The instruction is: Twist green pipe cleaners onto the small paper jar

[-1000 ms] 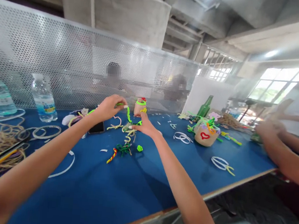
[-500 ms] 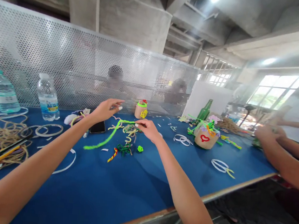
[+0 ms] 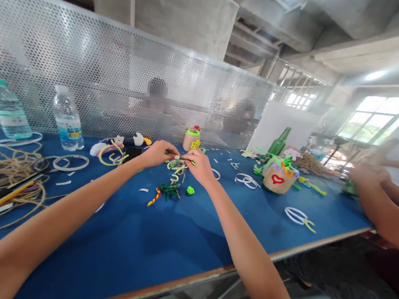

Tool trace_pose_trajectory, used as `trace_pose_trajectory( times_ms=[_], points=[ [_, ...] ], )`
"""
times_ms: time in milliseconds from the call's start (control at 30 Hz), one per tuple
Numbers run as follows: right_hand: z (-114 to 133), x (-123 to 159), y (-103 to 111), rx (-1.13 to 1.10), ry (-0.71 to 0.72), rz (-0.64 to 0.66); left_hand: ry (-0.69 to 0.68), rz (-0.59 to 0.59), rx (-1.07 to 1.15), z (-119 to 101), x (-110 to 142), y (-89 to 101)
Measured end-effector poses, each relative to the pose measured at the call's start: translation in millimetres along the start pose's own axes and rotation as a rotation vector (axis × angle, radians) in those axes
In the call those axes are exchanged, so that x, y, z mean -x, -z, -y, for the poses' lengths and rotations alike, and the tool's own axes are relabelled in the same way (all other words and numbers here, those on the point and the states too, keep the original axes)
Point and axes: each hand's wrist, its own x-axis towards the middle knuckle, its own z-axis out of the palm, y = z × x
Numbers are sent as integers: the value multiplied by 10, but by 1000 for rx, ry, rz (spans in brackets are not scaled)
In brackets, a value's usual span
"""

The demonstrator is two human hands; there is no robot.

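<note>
Over the middle of the blue table, my left hand (image 3: 159,154) and my right hand (image 3: 199,166) meet with fingertips pinched close together. Between them runs a green pipe cleaner (image 3: 187,159); only short bits of it show, the rest is hidden by fingers. Just below lie tangled pale craft pieces (image 3: 175,167), a dark green pipe-cleaner bundle (image 3: 170,191), a small bright green ball (image 3: 190,190) and a red-and-yellow twisted piece (image 3: 154,197). Behind my hands stands a small twine-wrapped jar (image 3: 190,140) with a yellow flower on it.
At left are two water bottles (image 3: 10,111), a heap of twine (image 3: 2,175) and a yellow pencil (image 3: 4,200). To the right stand a decorated pot with a red heart (image 3: 278,179) and a green glass bottle (image 3: 279,143). Another person's hands (image 3: 368,177) work at far right.
My left hand has come down and right to meet my right hand, its fingers now closed on the green pipe cleaner. The long tail that hung left no longer shows. The view has shifted slightly.
</note>
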Motion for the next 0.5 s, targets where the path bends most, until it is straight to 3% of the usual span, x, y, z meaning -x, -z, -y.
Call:
trace_pose_trajectory(
  times_ms=[400, 500],
  points=[
    [28, -2, 8, -75, -81, -21, 220, -118, 455, -54, -35, -87],
    [82, 8, 35, 19, -27, -178, 239, -191, 488, -52, -37, -67]
  ],
)
